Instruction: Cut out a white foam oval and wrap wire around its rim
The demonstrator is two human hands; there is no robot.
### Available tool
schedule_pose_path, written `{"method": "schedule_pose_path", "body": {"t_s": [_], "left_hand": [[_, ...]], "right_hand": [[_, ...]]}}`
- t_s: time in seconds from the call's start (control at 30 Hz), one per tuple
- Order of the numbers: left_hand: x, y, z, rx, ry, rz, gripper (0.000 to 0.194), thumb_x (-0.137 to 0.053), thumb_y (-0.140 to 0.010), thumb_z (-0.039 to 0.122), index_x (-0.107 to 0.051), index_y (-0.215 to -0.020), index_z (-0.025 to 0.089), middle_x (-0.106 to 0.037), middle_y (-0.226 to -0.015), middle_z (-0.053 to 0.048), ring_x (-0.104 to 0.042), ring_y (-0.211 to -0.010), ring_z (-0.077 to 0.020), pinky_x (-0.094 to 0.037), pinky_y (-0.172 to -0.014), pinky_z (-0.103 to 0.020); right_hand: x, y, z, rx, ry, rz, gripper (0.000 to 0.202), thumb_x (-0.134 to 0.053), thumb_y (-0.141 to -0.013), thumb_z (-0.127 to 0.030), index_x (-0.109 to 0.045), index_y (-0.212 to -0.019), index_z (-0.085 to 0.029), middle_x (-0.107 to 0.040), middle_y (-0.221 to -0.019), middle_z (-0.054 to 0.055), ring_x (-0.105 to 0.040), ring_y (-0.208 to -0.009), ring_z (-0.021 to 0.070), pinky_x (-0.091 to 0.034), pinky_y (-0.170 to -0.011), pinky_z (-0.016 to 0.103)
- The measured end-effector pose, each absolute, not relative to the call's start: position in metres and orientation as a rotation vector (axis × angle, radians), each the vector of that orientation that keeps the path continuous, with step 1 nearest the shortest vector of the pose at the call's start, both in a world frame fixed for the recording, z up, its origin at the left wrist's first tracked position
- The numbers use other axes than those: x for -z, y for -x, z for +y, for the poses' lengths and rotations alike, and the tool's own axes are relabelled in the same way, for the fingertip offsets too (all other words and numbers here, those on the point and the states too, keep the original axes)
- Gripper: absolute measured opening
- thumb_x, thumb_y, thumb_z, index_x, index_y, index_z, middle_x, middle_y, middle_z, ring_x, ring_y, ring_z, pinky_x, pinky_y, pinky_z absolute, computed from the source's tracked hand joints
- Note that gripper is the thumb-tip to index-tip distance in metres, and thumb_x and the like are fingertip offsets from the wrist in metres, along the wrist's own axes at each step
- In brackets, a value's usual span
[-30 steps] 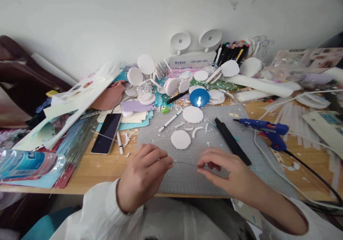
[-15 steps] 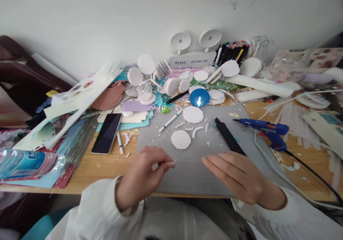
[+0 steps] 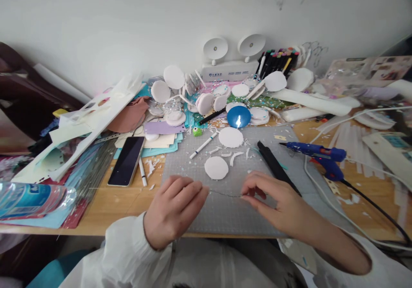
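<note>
A thin, dark, slightly curved wire (image 3: 225,194) stretches between my two hands, low above the grey cutting mat (image 3: 225,219). My left hand (image 3: 175,208) is closed around its left end, the fingertips turned down and partly hidden. The thumb and fingers of my right hand (image 3: 273,198) pinch the other end. Just beyond the wire, a white foam disc (image 3: 216,168) lies flat on the mat, with a second white disc (image 3: 231,137) behind it. Right of the discs rests a long black tool (image 3: 277,166), close to my right hand.
A blue glue gun (image 3: 315,150) with its cord lies at the right. To the left are a phone (image 3: 126,161), a white marker (image 3: 142,172) and a water bottle (image 3: 35,198). White discs, a blue dome (image 3: 238,116) and scraps crowd the back, before a white twin-head lamp (image 3: 230,71).
My right hand has turned from flat, extended fingers to a pinch on the wire. My left hand has rolled knuckles-up, and the wire now shows between both hands.
</note>
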State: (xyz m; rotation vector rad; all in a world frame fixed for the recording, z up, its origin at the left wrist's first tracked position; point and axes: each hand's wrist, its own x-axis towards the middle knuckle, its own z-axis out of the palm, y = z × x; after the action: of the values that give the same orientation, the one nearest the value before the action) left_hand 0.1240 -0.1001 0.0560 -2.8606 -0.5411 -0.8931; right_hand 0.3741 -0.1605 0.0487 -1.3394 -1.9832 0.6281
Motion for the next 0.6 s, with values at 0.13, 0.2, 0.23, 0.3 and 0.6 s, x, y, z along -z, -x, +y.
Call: {"method": "schedule_pose_path", "body": {"t_s": [0.13, 0.2, 0.23, 0.3, 0.6], "left_hand": [[-0.054, -0.123, -0.102, 0.901, 2.855, -0.556, 0.021, -0.044, -0.093, 0.007, -0.062, -0.103, 0.011, -0.07, -0.088, -0.007, -0.057, -0.082, -0.0184, -0.043, -0.074, -0.032], [-0.053, -0.123, -0.103, 0.917, 2.882, -0.583, 0.02, -0.046, -0.092, 0.006, -0.062, -0.102, 0.011, -0.07, -0.089, -0.008, -0.056, -0.08, -0.0183, -0.042, -0.075, -0.033], [-0.053, -0.124, -0.103, 0.932, 2.909, -0.61, 0.02, -0.046, -0.091, 0.005, -0.062, -0.101, 0.011, -0.07, -0.088, -0.008, -0.056, -0.079, -0.018, -0.042, -0.074, -0.033], [-0.053, -0.126, -0.105, 0.966, 2.991, -0.706, 0.019, -0.047, -0.089, 0.004, -0.062, -0.097, 0.013, -0.069, -0.084, -0.007, -0.054, -0.075, -0.0171, -0.041, -0.071, -0.032], [-0.065, -0.129, -0.1, 0.979, 3.569, -1.358, 0.015, -0.057, -0.088, 0.016, -0.067, -0.077, 0.016, -0.068, -0.072, -0.003, -0.062, -0.071, -0.0135, -0.047, -0.066, -0.024]], "right_hand": [[-0.046, -0.371, -0.163, -0.576, 1.288, -1.954, 0.014, -0.053, -0.087, -0.01, -0.057, -0.079, -0.02, -0.06, -0.072, 0.001, -0.057, -0.065, 0.0133, -0.048, -0.059, 0.024], [-0.045, -0.371, -0.165, -0.529, 1.245, -1.955, 0.014, -0.052, -0.088, -0.01, -0.057, -0.081, -0.02, -0.061, -0.074, 0.001, -0.058, -0.069, 0.0138, -0.05, -0.062, 0.025], [-0.044, -0.371, -0.167, -0.494, 1.227, -1.964, 0.014, -0.052, -0.089, -0.009, -0.057, -0.082, -0.02, -0.061, -0.075, 0.002, -0.059, -0.071, 0.0141, -0.05, -0.064, 0.026], [-0.044, -0.37, -0.17, -0.416, 1.2, -1.991, 0.015, -0.051, -0.089, -0.007, -0.058, -0.084, -0.019, -0.062, -0.078, 0.003, -0.06, -0.074, 0.0145, -0.051, -0.067, 0.027], [-0.04, -0.375, -0.177, 0.097, 1.033, -2.16, 0.026, -0.049, -0.087, -0.002, -0.065, -0.098, -0.018, -0.072, -0.083, 0.004, -0.067, -0.079, 0.0156, -0.058, -0.08, 0.032]]}}
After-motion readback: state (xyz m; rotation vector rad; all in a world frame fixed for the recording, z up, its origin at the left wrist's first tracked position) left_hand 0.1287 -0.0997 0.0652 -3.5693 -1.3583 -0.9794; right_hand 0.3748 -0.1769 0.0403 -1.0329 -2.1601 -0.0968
